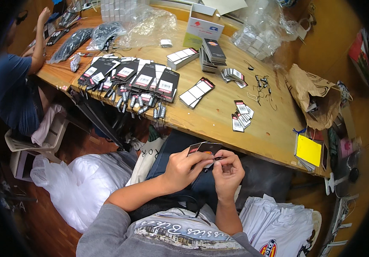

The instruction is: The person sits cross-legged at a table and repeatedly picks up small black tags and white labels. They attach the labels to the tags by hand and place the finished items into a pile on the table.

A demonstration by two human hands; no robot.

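Above my lap, my left hand (184, 169) is closed around a few black hang tags (206, 147) with a red and orange print. At their near edge my right hand (228, 175) pinches a small dark piece (219, 158), too small to name for sure. Both hands' fingertips almost meet there, below the table's front edge. Beyond them on the table lie small white barcode tags (241, 116) and a short stack of labelled cards (197, 92). Many black hang tags (146, 79) with barcode stickers lie in overlapping rows, their strings and seals hanging over the edge.
Black strings (264, 90) lie at the table's right, near a brown paper bag (313, 88). Card stacks (212, 53) stand by a box (204, 28). A white plastic bag (86, 184) and folded white shirts (279, 222) flank me. Another person (15, 81) sits at left.
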